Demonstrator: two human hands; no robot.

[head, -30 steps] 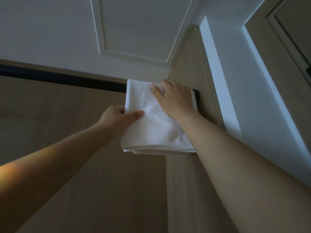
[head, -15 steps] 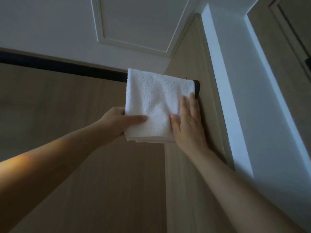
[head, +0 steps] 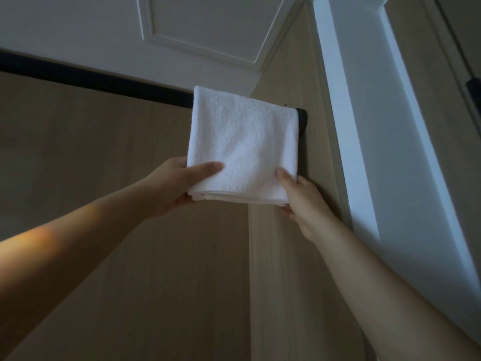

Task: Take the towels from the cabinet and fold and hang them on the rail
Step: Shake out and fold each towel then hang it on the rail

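Towel (head: 244, 142), one, over one rail (head: 91, 82); left hand (head: 171, 186), right hand (head: 302, 201), fingers tight on its lower corners

This is a domestic interior, by the look of it a bathroom or dressing corner. A dark rail (head: 91, 82) runs across pale wood-grain wall panels (head: 104, 178), and a folded white terry towel (head: 242, 144) is draped over the rail's right end. Above the rail is a white ceiling (head: 78, 27) with a moulded rectangular panel. Right of the rail stands a white painted frame (head: 364, 126), and beyond it a wood-toned door (head: 437, 74).
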